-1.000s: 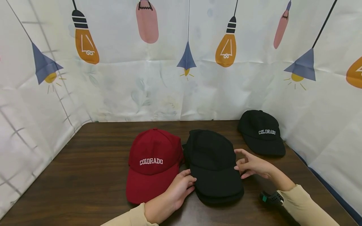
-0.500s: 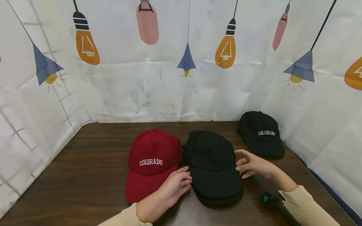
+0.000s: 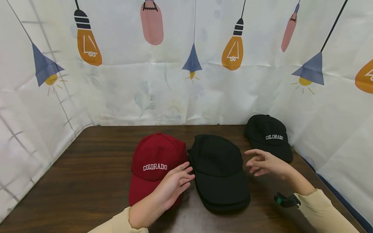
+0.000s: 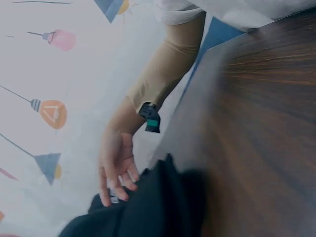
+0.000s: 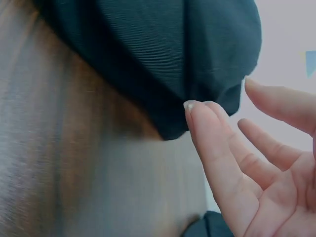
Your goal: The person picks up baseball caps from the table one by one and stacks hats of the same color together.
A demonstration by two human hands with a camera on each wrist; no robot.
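Observation:
Two brims show at the front of the stacked black caps point(image 3: 220, 168) in the middle of the table. Left of them is a red cap point(image 3: 154, 155) with white COLORADO lettering, its front partly hidden by my left hand point(image 3: 169, 187). That hand holds nothing, its fingers loosely extended over the red cap's right side, short of the black stack. My right hand point(image 3: 269, 165) hovers to the right of the stack, fingers loosely bent and spread. In the right wrist view, the fingers point(image 5: 212, 143) of this hand overlap the edge of the black caps, gripping nothing.
Another black cap point(image 3: 269, 137) reading COLORADO sits at the back right corner of the dark wooden table point(image 3: 87, 171). A white curtain point(image 3: 125, 90) printed with lamps surrounds the table's back and sides. A black strap point(image 3: 287, 200) hangs at the right wrist.
My left hand has drawn away to the left from the black stack, over the red cap. My right hand has lifted slightly and moved right, away from the stack. The caps stay put.

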